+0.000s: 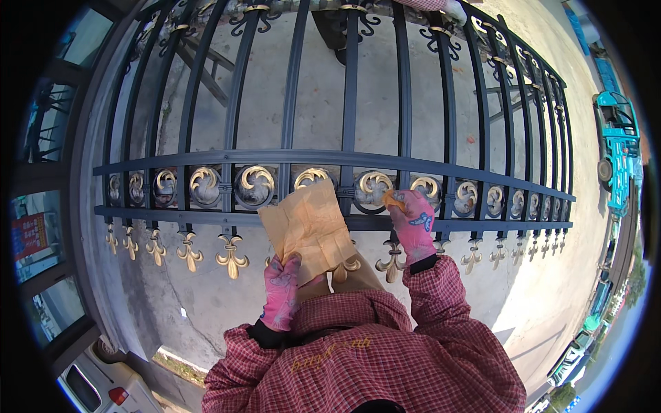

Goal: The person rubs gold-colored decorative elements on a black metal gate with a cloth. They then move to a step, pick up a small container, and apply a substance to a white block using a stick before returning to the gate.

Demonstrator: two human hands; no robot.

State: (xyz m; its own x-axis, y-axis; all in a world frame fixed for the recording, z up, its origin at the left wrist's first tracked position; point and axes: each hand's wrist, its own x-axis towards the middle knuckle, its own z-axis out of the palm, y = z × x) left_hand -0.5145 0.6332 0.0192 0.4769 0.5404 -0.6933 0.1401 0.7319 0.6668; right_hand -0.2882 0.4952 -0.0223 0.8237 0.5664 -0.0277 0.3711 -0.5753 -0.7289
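Note:
A dark metal fence panel [275,158] lies across in front of me, with gold scroll ornaments inside rings between its two near rails. My left hand [281,292], in a pink patterned glove, is closed on the lower left edge of a creased sheet of brown paper [310,230]. That paper covers part of the rails and one scroll. In a matching glove, my right hand [414,224] pinches a small orange-brown piece [392,200], its kind unclear. It is at the right side of a gold scroll ornament [374,187]; whether they touch I cannot tell.
Gold fleur-de-lis tips [232,257] stick out from the near rail toward me. At the far edge is another person's gloved hand [454,11]. A trestle leg [204,74] shows beneath the bars. A turquoise vehicle [620,148] stands at the right, a white one [103,382] at lower left.

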